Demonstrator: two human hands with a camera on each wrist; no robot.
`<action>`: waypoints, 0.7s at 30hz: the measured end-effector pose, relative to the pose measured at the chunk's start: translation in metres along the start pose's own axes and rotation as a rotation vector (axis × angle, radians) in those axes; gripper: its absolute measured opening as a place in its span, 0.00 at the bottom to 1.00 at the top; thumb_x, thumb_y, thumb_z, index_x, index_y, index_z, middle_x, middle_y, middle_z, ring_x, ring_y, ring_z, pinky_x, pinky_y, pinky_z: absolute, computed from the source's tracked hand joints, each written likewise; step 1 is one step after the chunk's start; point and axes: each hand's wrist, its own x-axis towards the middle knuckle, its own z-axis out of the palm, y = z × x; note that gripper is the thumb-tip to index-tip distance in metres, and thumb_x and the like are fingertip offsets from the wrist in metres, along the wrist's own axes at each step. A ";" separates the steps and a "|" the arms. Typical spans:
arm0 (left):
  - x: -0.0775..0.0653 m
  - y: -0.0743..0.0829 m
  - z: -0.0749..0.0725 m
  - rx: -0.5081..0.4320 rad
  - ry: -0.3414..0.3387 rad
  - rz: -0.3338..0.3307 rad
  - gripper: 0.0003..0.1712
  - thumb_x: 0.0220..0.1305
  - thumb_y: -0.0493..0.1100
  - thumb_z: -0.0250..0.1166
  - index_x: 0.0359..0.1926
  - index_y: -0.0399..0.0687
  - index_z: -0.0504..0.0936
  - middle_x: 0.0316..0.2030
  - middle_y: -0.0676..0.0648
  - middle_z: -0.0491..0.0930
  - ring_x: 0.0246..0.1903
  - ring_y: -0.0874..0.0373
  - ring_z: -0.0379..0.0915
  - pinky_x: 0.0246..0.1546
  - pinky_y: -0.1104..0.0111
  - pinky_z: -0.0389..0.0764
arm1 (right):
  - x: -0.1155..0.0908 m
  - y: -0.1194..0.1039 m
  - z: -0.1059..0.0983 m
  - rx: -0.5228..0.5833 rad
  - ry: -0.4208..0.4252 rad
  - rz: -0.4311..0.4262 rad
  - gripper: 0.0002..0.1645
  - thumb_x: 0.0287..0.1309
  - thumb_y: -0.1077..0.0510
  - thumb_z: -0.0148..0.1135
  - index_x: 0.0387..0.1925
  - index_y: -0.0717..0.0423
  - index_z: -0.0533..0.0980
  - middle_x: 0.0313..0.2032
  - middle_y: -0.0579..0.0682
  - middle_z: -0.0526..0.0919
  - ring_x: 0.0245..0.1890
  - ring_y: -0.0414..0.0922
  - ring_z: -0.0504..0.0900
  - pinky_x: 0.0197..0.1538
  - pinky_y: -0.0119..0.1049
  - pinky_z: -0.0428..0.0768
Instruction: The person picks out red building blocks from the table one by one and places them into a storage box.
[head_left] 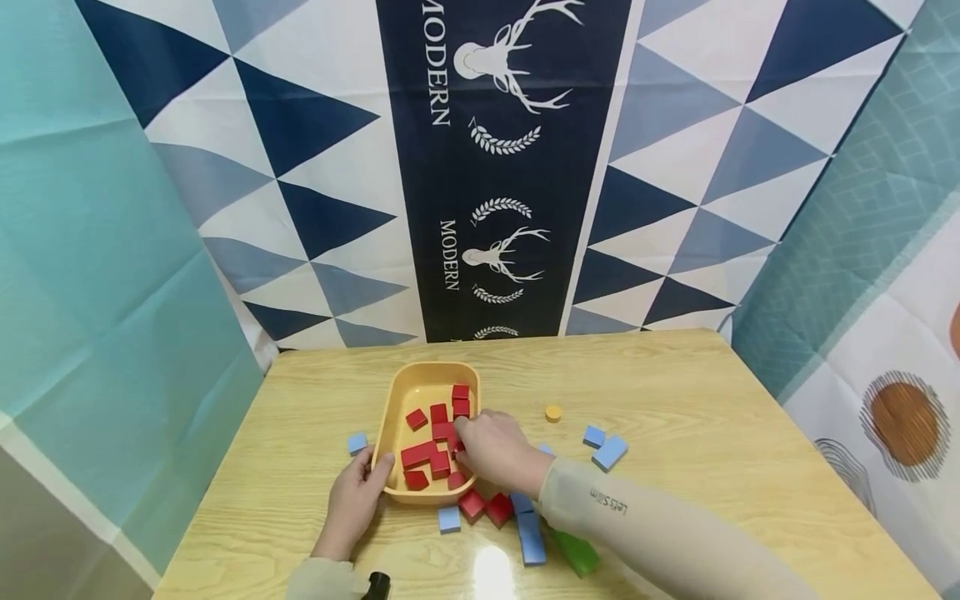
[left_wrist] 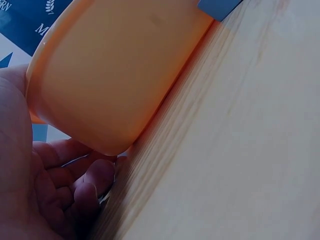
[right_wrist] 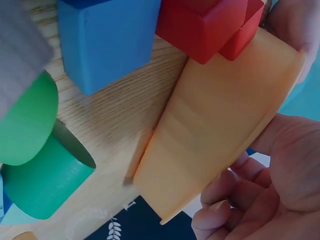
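A yellow-orange tray (head_left: 422, 392) holding several red blocks (head_left: 418, 454) stands on the wooden table. My left hand (head_left: 354, 500) grips its near left side, thumb over the rim; the left wrist view shows that hand's fingers curled by the tray's outer wall (left_wrist: 115, 70). Over the tray's right rim reaches my right hand (head_left: 495, 446), its fingertips low among the red blocks. The right wrist view shows curled fingers beyond the tray wall (right_wrist: 210, 125), which partly hides them. Whether they pinch a block cannot be made out.
Two red blocks (head_left: 486, 508) and a small blue block (head_left: 449, 520) sit just before the tray. Longer blue blocks (head_left: 531, 537) and a green cylinder (right_wrist: 47, 175) lie near the right forearm. Farther right are a yellow disc (head_left: 553, 413) and blue blocks (head_left: 610, 452). Another blue block (head_left: 357, 443) is left.
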 end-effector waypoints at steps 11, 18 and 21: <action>0.000 0.000 -0.002 -0.002 -0.006 -0.001 0.29 0.72 0.58 0.57 0.63 0.44 0.76 0.36 0.46 0.82 0.33 0.58 0.75 0.34 0.62 0.78 | 0.002 0.000 0.004 -0.033 0.037 -0.124 0.05 0.55 0.49 0.72 0.26 0.38 0.83 0.23 0.33 0.80 0.28 0.39 0.73 0.35 0.36 0.77; 0.002 -0.001 0.000 0.019 0.005 -0.004 0.28 0.72 0.57 0.58 0.62 0.42 0.77 0.36 0.46 0.81 0.34 0.57 0.74 0.36 0.61 0.78 | 0.002 -0.001 0.004 -0.030 0.039 -0.126 0.08 0.53 0.50 0.75 0.25 0.41 0.80 0.21 0.34 0.77 0.27 0.39 0.72 0.33 0.36 0.76; 0.001 -0.001 0.000 0.003 -0.001 0.004 0.29 0.71 0.58 0.58 0.62 0.43 0.77 0.35 0.46 0.81 0.33 0.57 0.74 0.35 0.61 0.78 | -0.001 0.001 0.005 0.008 0.081 -0.140 0.08 0.54 0.51 0.73 0.26 0.41 0.80 0.22 0.34 0.78 0.28 0.39 0.73 0.35 0.37 0.77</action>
